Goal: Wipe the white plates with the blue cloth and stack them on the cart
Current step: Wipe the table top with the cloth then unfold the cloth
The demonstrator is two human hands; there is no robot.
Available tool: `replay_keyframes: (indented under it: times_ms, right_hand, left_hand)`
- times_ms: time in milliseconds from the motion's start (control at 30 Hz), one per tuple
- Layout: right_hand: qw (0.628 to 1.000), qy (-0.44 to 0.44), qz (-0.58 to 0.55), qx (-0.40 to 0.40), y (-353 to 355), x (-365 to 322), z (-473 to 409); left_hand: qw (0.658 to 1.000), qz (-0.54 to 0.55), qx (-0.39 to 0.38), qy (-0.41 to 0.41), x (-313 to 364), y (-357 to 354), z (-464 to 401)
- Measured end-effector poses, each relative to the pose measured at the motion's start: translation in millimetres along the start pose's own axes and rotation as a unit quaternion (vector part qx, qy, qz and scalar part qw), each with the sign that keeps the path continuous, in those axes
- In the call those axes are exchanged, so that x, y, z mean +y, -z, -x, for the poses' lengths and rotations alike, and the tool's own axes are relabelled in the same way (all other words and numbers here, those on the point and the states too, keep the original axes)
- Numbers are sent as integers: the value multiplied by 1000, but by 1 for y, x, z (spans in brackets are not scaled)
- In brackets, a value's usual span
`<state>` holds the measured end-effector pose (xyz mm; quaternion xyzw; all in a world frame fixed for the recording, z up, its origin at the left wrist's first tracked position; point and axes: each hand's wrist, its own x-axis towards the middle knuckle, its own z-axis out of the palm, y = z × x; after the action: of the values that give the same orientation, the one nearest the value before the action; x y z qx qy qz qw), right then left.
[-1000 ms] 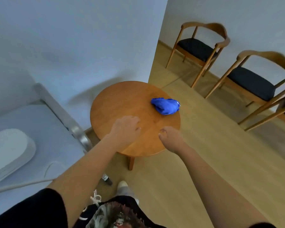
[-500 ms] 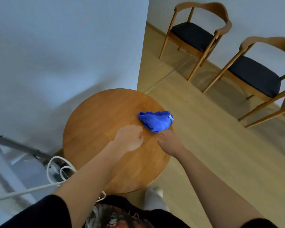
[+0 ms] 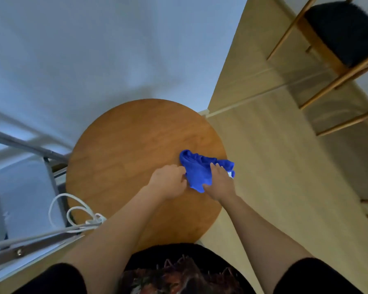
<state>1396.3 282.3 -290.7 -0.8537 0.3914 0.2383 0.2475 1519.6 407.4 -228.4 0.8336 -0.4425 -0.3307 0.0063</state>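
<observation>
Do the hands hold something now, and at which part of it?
Both hands are on the blue cloth lying on the round wooden table: the left hand pinches its left edge, the right hand lies over its near right part.
</observation>
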Motion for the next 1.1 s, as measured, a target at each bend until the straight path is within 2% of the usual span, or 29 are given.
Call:
replay_keyframes:
  times_ms: [200,333,400,467,500,533,600,633,667,733,867,933,1033,1100]
  right_hand:
    - [992,52,112,3,-8,8,-19]
    - [994,90,53,-25,-8,3,-20]
    - [992,128,0,-11,-2,-3,-15]
    - [985,158,-59,26,9,-8,-8]
    - [981,171,-84,45,15,-12,-3]
    - [975,188,-103,62,22,-17,3]
    - [962,231,-123,79,34,-32,20]
    - [955,257,-125,81,37,-41,32]
    - [947,285,-123,80,39,-49,45]
    - [931,340,-106,78,36,-67,75]
    - [900,418,-86,88,14,-97,130]
    - [888,426,-147,89,-1,-108,150]
    - [874,325,-343,114,-18,-126,183]
    - [862,245,-430,107,-24,-140,199]
  left_hand:
    - [997,30,-23,60,6,-14,-9]
    - [994,51,-27,91,-1,-18,-5]
    - [992,70,-20,106,-4,-21,-1]
    - [980,143,11,141,-5,-22,2]
    - [960,221,29,170,-3,-21,5]
    - [923,328,37,198,0,-19,8]
    - [805,545,17,235,7,-11,16]
    - [757,606,-2,244,8,-8,22]
    - [724,645,-13,245,7,-5,29]
    - [678,696,-9,236,2,-1,44]
    - [623,743,102,220,-12,-3,85]
    - [603,756,150,206,-24,-8,108]
    - [601,766,169,154,-50,-13,157]
    - [625,753,166,121,-63,-14,190]
